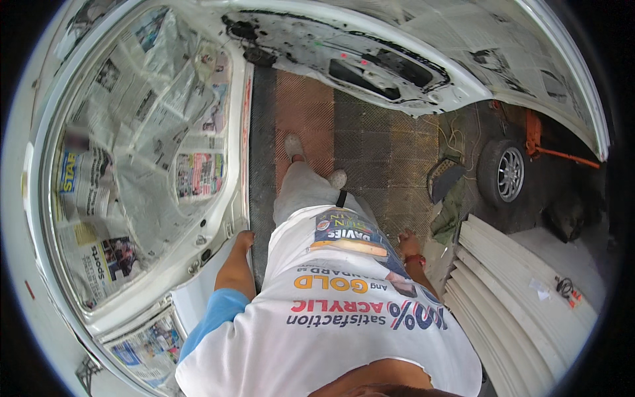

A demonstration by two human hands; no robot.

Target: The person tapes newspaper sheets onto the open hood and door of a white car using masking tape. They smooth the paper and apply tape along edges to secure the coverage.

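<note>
My left hand (pixel 245 239) hangs low beside the sill of a white car body (pixel 228 221). It is small and foreshortened, and I cannot tell whether its fingers are curled or touch the sill. On the other side, my right hand (pixel 408 243) hangs beside my hip with its fingers apart and nothing seen in it. A red band (pixel 415 259) circles that wrist. Creased newspaper (pixel 142 126) masks the door opening at my left. Ahead stands an open white door panel (pixel 456 79), its inner side bare, with black-edged cutouts.
Interlocking floor mats (pixel 383 132) in grey and reddish brown lie under my feet. At the right are a wheel with a silver rim (pixel 510 173), an orange metal jack-like stand (pixel 534 135), a green cloth (pixel 450 215) and a stack of long white ribbed panels (pixel 509 284). Loose cables (pixel 455 135) trail nearby.
</note>
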